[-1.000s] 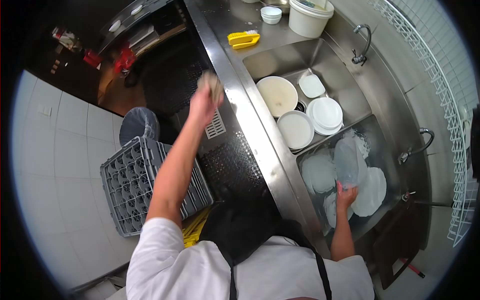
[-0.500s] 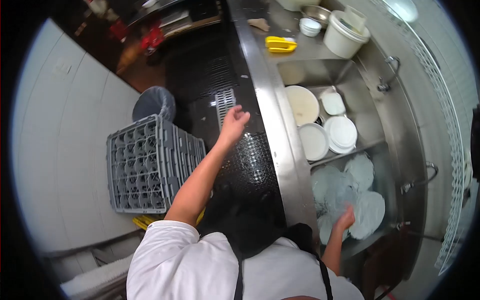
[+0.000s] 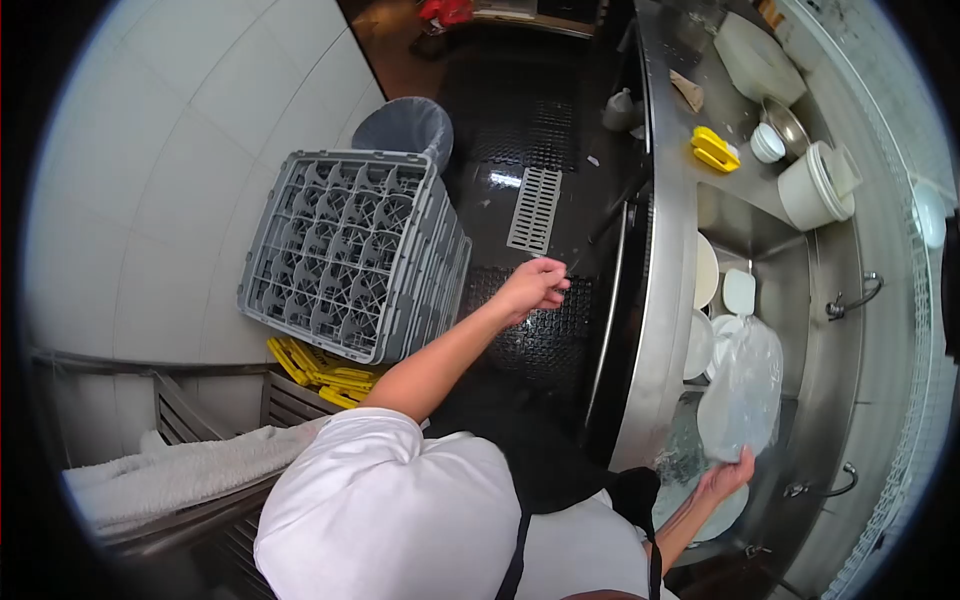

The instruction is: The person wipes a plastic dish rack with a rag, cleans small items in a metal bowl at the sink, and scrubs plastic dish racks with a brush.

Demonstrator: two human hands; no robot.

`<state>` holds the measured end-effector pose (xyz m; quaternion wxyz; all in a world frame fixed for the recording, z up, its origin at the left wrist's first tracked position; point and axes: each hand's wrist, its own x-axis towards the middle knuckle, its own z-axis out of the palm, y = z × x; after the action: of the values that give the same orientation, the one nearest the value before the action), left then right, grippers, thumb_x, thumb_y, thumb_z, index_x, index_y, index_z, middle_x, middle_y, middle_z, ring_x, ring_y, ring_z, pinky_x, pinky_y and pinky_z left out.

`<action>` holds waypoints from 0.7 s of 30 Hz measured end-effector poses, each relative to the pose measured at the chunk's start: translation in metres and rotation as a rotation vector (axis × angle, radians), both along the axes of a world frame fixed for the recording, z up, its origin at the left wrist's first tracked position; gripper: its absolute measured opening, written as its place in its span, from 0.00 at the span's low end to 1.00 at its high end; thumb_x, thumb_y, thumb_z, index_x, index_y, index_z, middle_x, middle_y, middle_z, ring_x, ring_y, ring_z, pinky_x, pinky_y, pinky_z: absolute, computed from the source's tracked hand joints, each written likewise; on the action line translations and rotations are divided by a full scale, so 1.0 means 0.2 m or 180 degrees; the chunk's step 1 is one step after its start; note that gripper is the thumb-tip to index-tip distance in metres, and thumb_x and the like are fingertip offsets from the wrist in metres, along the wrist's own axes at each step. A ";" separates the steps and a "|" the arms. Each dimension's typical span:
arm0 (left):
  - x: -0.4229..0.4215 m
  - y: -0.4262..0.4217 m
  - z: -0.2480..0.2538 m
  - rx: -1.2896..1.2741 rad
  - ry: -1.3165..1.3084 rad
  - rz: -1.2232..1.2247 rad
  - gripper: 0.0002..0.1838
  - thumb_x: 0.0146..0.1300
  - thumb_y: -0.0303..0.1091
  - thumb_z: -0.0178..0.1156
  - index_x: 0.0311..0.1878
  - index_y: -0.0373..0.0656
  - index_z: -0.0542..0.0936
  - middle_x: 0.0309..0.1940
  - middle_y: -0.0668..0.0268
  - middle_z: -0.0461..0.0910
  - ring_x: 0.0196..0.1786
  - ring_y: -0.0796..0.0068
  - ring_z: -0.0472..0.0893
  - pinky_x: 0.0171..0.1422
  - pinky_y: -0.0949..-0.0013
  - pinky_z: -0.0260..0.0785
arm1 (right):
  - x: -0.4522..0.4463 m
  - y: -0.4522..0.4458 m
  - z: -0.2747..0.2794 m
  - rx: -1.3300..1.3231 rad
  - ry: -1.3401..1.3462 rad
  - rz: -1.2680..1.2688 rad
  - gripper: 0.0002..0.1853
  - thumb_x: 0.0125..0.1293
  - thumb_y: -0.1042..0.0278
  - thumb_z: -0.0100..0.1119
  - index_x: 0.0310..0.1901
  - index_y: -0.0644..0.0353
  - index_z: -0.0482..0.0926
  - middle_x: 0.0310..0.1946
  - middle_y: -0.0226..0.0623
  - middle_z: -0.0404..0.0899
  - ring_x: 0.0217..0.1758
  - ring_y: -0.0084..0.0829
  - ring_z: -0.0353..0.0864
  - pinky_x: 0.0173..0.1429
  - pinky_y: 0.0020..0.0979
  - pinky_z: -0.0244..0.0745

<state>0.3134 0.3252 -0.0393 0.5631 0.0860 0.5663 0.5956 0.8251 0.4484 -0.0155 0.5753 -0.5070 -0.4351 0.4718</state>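
Steel counter (image 3: 676, 235) opposite white tiled wall (image 3: 165, 190)

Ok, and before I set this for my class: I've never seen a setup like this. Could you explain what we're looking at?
There is no machine here: a person works with bare hands. The pictures come from one camera worn on the head, looking forward and down, so the scene bends at the edges.

The left hand is empty, held out over the dark floor. The right hand grips a translucent, whitish item above the sink; exactly what it is, I can't tell. White dishes sit in the sink.

On the steel counter beyond are a yellow brush, small white bowls, a metal bowl and a white bucket.
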 end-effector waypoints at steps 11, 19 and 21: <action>-0.71 -0.03 0.21 0.1237 0.0373 0.1517 0.16 0.72 0.29 0.59 0.59 0.36 0.74 0.45 0.60 0.82 0.42 0.71 0.81 0.50 0.66 0.80 | -1.92 0.11 0.33 0.0125 -0.0563 0.2616 0.08 0.60 0.70 0.66 0.27 0.62 0.78 0.28 0.24 0.74 0.34 0.18 0.71 0.40 0.26 0.64; -1.57 -0.56 -0.36 0.0590 0.0117 0.2977 0.13 0.66 0.24 0.61 0.53 0.32 0.78 0.40 0.55 0.84 0.32 0.60 0.83 0.39 0.60 0.80 | -3.03 -0.28 0.44 0.0774 -0.1790 0.3811 0.23 0.67 0.57 0.69 0.18 0.58 0.74 0.18 0.15 0.64 0.24 0.12 0.57 0.27 0.25 0.50; -1.79 -0.64 -0.44 0.0909 0.0314 0.2827 0.13 0.70 0.31 0.58 0.52 0.33 0.78 0.38 0.52 0.85 0.33 0.57 0.84 0.39 0.57 0.80 | -3.23 -0.40 0.52 0.1039 -0.1993 0.3737 0.25 0.64 0.52 0.71 0.20 0.66 0.78 0.15 0.19 0.67 0.23 0.13 0.61 0.26 0.26 0.57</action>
<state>-0.0443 0.1977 -0.1279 0.2086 -0.0598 0.4867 0.8462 0.1782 0.3687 0.0891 0.1403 -0.2064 -0.8493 0.4651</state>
